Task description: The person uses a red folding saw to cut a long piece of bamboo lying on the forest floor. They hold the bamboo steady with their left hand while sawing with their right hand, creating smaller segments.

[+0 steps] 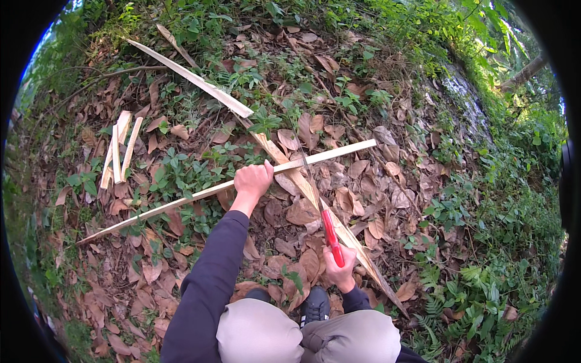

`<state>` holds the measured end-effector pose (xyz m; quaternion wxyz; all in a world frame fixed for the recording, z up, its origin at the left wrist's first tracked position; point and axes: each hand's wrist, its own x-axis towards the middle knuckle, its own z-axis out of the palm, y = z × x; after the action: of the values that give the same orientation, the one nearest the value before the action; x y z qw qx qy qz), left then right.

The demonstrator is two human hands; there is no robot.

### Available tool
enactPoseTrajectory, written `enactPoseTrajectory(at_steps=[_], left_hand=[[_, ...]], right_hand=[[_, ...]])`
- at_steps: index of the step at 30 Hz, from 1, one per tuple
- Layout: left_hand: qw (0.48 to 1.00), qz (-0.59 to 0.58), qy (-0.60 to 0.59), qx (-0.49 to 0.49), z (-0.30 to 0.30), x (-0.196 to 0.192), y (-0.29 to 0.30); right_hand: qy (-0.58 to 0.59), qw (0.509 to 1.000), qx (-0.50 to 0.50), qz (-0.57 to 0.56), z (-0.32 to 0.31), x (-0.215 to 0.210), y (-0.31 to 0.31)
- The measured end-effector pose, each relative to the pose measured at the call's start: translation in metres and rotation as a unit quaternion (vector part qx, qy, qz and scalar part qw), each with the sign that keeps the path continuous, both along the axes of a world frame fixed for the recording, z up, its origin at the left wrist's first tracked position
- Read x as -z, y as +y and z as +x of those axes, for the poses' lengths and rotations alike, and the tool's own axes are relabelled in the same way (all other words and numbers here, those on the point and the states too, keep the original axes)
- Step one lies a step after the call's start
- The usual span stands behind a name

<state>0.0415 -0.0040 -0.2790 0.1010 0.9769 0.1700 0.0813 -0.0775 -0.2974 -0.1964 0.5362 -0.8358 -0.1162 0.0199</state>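
My left hand point(253, 180) grips a long pale split wooden strip point(181, 201) near its middle; the strip runs from lower left to upper right, above the ground. My right hand point(339, 268) is closed on the red handle of a cutting tool point(331, 236), held close to my knees. The tool's thin blade points up toward the strip and is hard to make out. Beneath them lies another long pale strip point(200, 81), running diagonally from the upper left down to the right past my right hand.
Several short pale wood pieces point(119, 148) lie together on the left. Dry brown leaves and small green plants cover the sloping ground. My knees point(302, 333) and a dark shoe point(315, 304) are at the bottom. Denser greenery and a tree trunk point(523, 74) stand at right.
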Motion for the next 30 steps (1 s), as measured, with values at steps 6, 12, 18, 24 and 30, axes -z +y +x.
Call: enactPoseTrajectory(at_steps=[6,12,18,24,30], left_hand=[[1.000,0.007,-0.005,0.003,-0.009,-0.004,-0.004],[1.000,0.003,0.009,0.005,-0.032,-0.006,0.018],[0.994,-0.092,0.062,0.010,-0.005,-0.020,0.004],[0.980,-0.157,0.096,-0.073,0.017,-0.032,-0.026],[0.984,-0.141,0.089,-0.065,0.021,-0.021,-0.031]], right_hand=[[0.020,0.998,0.022,0.058,0.000,-0.007,0.002],[0.005,1.000,-0.003,0.023,-0.013,0.006,-0.002],[-0.014,0.999,0.024,0.021,-0.021,0.006,0.008],[0.009,1.000,-0.017,0.014,-0.020,0.006,0.008],[0.114,0.988,-0.072,0.074,-0.022,0.011,-0.008]])
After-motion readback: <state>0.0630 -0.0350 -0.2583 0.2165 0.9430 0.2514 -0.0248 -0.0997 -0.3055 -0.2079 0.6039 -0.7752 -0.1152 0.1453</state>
